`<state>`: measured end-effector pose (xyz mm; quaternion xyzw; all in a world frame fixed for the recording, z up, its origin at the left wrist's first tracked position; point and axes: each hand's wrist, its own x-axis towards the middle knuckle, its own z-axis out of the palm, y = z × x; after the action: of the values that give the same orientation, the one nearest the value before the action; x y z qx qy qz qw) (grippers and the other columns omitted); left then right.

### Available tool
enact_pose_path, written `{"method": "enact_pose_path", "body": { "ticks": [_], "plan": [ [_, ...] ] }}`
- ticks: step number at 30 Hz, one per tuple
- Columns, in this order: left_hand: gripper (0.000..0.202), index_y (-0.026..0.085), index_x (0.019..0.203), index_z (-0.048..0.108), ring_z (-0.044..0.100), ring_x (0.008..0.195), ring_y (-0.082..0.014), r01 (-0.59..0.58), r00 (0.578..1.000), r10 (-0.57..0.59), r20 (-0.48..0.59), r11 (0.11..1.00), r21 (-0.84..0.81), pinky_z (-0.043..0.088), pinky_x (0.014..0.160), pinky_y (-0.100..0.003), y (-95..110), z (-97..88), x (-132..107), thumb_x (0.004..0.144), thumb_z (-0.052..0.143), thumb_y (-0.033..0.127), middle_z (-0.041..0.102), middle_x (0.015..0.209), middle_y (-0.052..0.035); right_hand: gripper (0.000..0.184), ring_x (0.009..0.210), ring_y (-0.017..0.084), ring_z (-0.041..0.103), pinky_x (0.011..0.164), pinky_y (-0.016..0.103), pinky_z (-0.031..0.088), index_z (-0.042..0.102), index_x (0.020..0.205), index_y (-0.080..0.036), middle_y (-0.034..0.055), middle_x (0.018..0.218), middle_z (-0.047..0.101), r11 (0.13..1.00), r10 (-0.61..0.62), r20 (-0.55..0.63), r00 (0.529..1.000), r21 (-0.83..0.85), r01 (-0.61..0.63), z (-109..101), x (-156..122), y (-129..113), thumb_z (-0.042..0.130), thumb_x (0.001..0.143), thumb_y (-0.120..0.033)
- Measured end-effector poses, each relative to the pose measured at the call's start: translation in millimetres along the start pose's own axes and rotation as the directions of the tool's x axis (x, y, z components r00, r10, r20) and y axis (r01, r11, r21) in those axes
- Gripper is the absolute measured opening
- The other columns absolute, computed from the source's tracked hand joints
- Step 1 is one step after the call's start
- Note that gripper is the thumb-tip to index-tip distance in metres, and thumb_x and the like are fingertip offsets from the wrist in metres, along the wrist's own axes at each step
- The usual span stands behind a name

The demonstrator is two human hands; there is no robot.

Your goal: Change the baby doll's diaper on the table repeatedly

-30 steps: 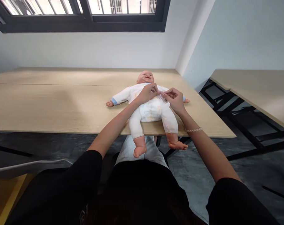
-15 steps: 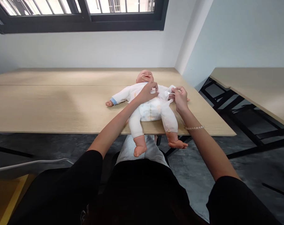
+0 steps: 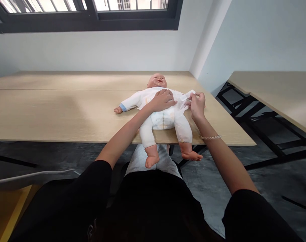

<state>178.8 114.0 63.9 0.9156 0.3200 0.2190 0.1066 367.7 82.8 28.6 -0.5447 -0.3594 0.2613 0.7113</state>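
A baby doll point(image 3: 156, 80) lies on its back on the wooden table point(image 3: 92, 114), its feet hanging over the front edge. It wears a white top with a blue cuff and a diaper point(image 3: 163, 120) with a faint print. Flat across the doll's belly, at the diaper's upper edge, rests my left hand point(image 3: 164, 100), fingers stretched out. My right hand point(image 3: 197, 103) pinches the white diaper tab point(image 3: 187, 96) between thumb and fingers and holds it out from the doll's side, stretched to the right. The doll's hand on that side is mostly hidden behind my right hand.
A second table point(image 3: 276, 87) with black folding legs stands to the right, across a gap. Behind the table are a white wall and a dark window frame point(image 3: 135, 24). A yellow object point(image 3: 19, 208) and a white cable point(image 3: 41, 173) are at lower left.
My left hand has gone from curled fingers to lying flat on the doll's belly. My right hand has drawn the diaper tab slightly outward to the right, so more of it shows.
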Motion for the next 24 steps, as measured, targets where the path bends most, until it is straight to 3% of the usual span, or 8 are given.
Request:
{"method": "enact_pose_path", "body": {
  "ticks": [3, 7, 10, 13, 15, 19, 24],
  "plan": [
    [0.019, 0.02, 0.1, 0.07, 0.049, 0.13, -0.031, 0.077, 0.995, -0.076, -0.07, 0.997, 0.009, 0.038, 0.11, -0.048, -2.1, 0.1, -0.5, 0.098, 0.056, 0.033, 0.063, 0.123, -0.0112, 0.044, 0.053, 0.014, 0.057, 0.047, 0.024, 0.042, 0.042, 0.098, -0.026, 0.0008, 0.079, 0.067, 0.977, -0.209, 0.16, 0.965, -0.013, 0.214, 0.9, -11.0, -1.2, 0.067, 0.088, -0.061],
    [0.014, 0.021, 0.103, 0.067, 0.051, 0.127, -0.0314, 0.134, 0.989, -0.131, -0.069, 0.99, 0.046, 0.041, 0.104, -0.047, -4.6, 0.7, 3.1, 0.097, 0.056, 0.026, 0.063, 0.121, -0.0117, 0.053, 0.046, 0.012, 0.048, 0.044, 0.023, 0.035, 0.049, 0.096, -0.026, -0.0025, 0.064, 0.063, 0.908, -0.379, 0.36, 0.852, -0.032, 0.418, 3.4, -31.7, -9.0, 0.064, 0.086, -0.076],
    [0.015, 0.02, 0.108, 0.065, 0.05, 0.129, -0.0319, 0.161, 0.986, -0.158, -0.048, 0.984, 0.082, 0.04, 0.106, -0.047, -3.8, 1.7, 5.8, 0.097, 0.056, 0.024, 0.063, 0.123, -0.0122, 0.048, 0.048, 0.011, 0.051, 0.046, 0.023, 0.038, 0.059, 0.088, -0.023, -0.003, 0.059, 0.06, 0.862, -0.436, 0.423, 0.794, -0.057, 0.503, 5.3, -41.9, -16.7, 0.07, 0.084, -0.07],
    [0.015, 0.02, 0.108, 0.064, 0.05, 0.128, -0.0317, 0.165, 0.986, -0.163, -0.034, 0.981, 0.097, 0.039, 0.105, -0.046, -2.2, 1.5, 5.5, 0.095, 0.056, 0.022, 0.064, 0.123, -0.0119, 0.041, 0.07, 0.018, 0.068, 0.063, 0.029, 0.056, 0.07, 0.082, -0.02, 0.003, 0.076, 0.071, 0.847, -0.448, 0.478, 0.756, -0.045, 0.53, 7.2, -45.9, -22.2, 0.077, 0.082, -0.06],
    [0.016, 0.021, 0.107, 0.063, 0.05, 0.126, -0.0308, 0.157, 0.988, -0.156, -0.02, 0.982, 0.103, 0.039, 0.104, -0.044, -1.6, 0.5, 4.3, 0.093, 0.056, 0.019, 0.064, 0.122, -0.0108, 0.035, 0.083, 0.022, 0.071, 0.072, 0.033, 0.061, 0.074, 0.082, -0.02, 0.0054, 0.085, 0.075, 0.847, -0.44, 0.527, 0.727, -0.026, 0.531, 8.1, -46.5, -24.2, 0.078, 0.081, -0.055],
    [0.022, 0.021, 0.106, 0.061, 0.05, 0.125, -0.0301, 0.129, 0.991, -0.131, 0.004, 0.983, 0.127, 0.039, 0.101, -0.042, -2.8, -1.2, 2.6, 0.086, 0.059, 0.011, 0.063, 0.123, -0.0094, 0.025, 0.09, 0.024, 0.069, 0.067, 0.032, 0.059, 0.076, 0.081, -0.021, 0.0068, 0.09, 0.072, 0.825, -0.456, 0.598, 0.659, 0.006, 0.565, 8.1, -46.1, -26.3, 0.079, 0.08, -0.046],
    [0.026, 0.02, 0.101, 0.063, 0.053, 0.123, -0.0318, 0.103, 0.994, -0.1, -0.036, 0.99, 0.093, 0.04, 0.1, -0.044, -8.5, 1.4, 3.6, 0.079, 0.064, 0.007, 0.065, 0.12, -0.0099, 0.022, 0.093, 0.023, 0.067, 0.075, 0.034, 0.057, 0.076, 0.078, -0.021, 0.0069, 0.091, 0.072, 0.851, -0.383, 0.66, 0.647, -0.021, 0.525, 6.2, -46.1, -28.6, 0.079, 0.08, -0.043]
  ]
}}
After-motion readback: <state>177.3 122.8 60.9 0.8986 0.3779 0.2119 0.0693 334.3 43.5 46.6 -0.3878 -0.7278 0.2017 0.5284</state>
